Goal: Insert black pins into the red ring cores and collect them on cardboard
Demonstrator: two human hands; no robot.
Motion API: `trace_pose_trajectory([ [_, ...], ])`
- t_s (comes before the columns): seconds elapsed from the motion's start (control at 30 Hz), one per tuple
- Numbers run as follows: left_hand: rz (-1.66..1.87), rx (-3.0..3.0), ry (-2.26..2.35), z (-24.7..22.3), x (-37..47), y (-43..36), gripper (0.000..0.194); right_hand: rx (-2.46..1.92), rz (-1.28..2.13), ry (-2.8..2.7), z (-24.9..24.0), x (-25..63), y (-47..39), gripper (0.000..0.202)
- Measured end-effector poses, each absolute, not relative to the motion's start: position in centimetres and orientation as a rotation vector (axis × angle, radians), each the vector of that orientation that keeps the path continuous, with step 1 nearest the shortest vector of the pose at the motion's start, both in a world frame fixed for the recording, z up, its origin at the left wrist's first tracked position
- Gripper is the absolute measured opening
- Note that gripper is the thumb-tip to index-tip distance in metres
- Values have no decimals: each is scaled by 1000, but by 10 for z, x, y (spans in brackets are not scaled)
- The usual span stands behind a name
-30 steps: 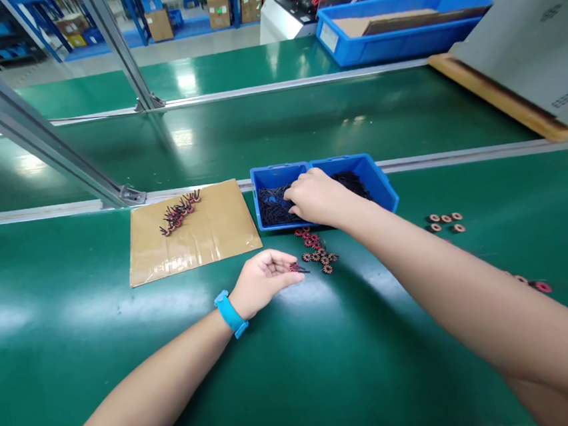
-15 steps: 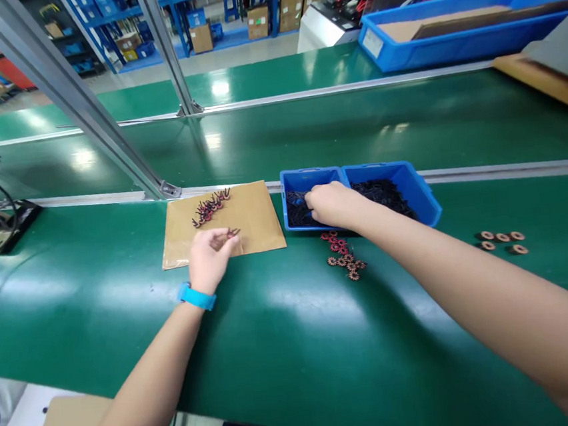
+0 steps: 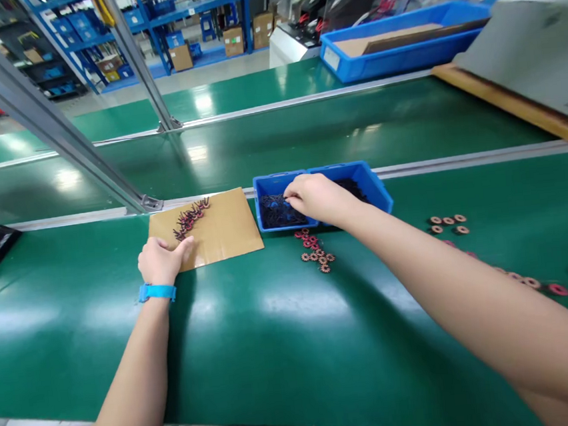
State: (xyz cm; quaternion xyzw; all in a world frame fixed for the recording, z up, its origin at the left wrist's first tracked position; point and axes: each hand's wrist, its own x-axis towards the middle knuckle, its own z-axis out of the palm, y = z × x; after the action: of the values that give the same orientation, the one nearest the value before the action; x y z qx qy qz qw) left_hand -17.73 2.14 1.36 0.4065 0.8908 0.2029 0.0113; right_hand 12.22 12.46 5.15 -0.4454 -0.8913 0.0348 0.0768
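My left hand [image 3: 160,260] rests at the left edge of a brown sheet [image 3: 230,226], its thumb spread from the fingers. Just beyond the fingertips, a row of small dark-red parts with black prongs [image 3: 191,218] lies on the sheet. Over the left blue bin [image 3: 258,205], which holds dark thin pieces [image 3: 276,212], my right hand [image 3: 309,194] is closed in a pinch; what it pinches is too small to make out. In front of the bins lies a cluster of small red and copper-coloured toothed rings [image 3: 318,258].
More copper-coloured rings [image 3: 448,221] lie on the green table [image 3: 277,347] at the right, some beside my right forearm. Metal posts [image 3: 54,121] rise at the left. A large blue tray [image 3: 400,61] and a grey panel on a wooden edge [image 3: 499,102] stand further back.
The view has shifted to the right. My left hand has moved to the sheet's left edge and spread its thumb; the part it held is out of it. My right hand has lifted slightly from the bin.
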Motion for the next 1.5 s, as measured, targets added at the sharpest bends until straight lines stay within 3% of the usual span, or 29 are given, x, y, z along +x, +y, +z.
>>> trace_pose_trajectory([
  [0.1, 883, 1552, 2519, 17, -143, 11, 36, -1299, 127, -2580, 55, 125, 120, 23],
  [0.23, 752, 1888, 1750, 7, -76, 2, 22, -1241, 142, -2499, 59, 129, 115, 24],
  [0.33, 708, 2037, 1441, -4, -35, 6, 23, -1217, 157, -2453, 58, 130, 111, 24],
  [0.47, 721, 2089, 1412, -10, -10, 17, 29, -1180, 232, -2358, 51, 131, 104, 22],
  [0.63, 735, 2093, 1421, -10, -9, 20, 16, -1117, 362, -2174, 40, 136, 98, 21],
  [1.0, 970, 1377, 1296, -10, -16, 17, 27, -1156, 904, -1407, 26, 145, 76, 10],
  [1.2, 1004, 1161, 1242, -6, -12, 15, 24, -1183, 1195, -1082, 24, 153, 46, 18],
  [1.5, 943, 750, 1046, -2, -8, 12, 25, -1230, 1137, -1128, 34, 162, 13, 10],
])
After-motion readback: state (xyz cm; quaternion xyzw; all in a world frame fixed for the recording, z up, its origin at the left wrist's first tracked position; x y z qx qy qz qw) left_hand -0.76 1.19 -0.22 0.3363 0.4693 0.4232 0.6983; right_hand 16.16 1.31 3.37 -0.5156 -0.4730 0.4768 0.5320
